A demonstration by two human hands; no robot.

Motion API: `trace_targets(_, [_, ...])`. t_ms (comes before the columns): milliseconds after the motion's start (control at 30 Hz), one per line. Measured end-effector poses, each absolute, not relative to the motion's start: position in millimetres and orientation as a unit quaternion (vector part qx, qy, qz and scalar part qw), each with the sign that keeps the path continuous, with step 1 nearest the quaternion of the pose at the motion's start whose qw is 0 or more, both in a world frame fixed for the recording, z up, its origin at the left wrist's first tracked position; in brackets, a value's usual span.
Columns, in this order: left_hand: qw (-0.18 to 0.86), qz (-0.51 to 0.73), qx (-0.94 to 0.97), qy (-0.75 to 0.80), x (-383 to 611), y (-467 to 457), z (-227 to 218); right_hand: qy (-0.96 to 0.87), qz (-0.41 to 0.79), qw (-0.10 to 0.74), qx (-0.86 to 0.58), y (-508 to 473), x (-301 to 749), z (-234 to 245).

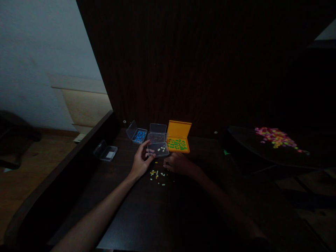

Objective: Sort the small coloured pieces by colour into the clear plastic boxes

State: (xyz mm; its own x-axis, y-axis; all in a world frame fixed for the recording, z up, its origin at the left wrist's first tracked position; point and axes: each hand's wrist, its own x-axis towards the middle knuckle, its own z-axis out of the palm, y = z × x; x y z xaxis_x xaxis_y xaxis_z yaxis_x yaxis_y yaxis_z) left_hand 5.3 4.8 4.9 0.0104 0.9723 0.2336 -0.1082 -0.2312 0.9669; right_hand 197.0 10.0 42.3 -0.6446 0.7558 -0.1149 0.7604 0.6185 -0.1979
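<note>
A dark wooden table [147, 213] holds several small plastic boxes. My left hand [141, 160] grips the near left corner of a clear open box [160, 149] that has a few pale yellow pieces in it. My right hand [177, 163] rests closed on the table just right of that box, fingers curled beside loose yellow pieces [156, 175]; what it holds, if anything, is hidden. Behind stand an orange box [178, 139] with green pieces, a clear box [137, 134] with blue pieces, and another clear box [157, 132].
A small clear box [107, 152] with a white piece sits at the table's left edge. A pile of pink, yellow and orange pieces [277, 137] lies on a dark round surface at the right. The room is dim; a dark panel rises behind the table.
</note>
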Motion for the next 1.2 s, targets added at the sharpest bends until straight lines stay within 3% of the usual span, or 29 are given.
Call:
trace_targets(600, [0.478, 0.571, 0.535, 0.398, 6.3, 4.7, 3.0, 0.908, -0.121, 0.01, 0.4, 9.1, 193.7, 44.9])
trace_targets(833, [0.479, 0.567, 0.544, 0.392, 8.2, 2.6, 2.6, 0.902, -0.216, -0.066, 0.368, 6.8, 199.1, 66.8])
trace_targets(933, [0.48, 0.557, 0.553, 0.391, 9.0, 1.1, 2.3, 0.885, -0.208, -0.101, 0.405, 12.7, 198.7, 72.7])
trace_targets(1200, [0.507, 0.547, 0.559, 0.362, 9.1, 0.1, 1.3, 0.877, -0.126, -0.072, 0.458, 36.1, 172.9, 71.9])
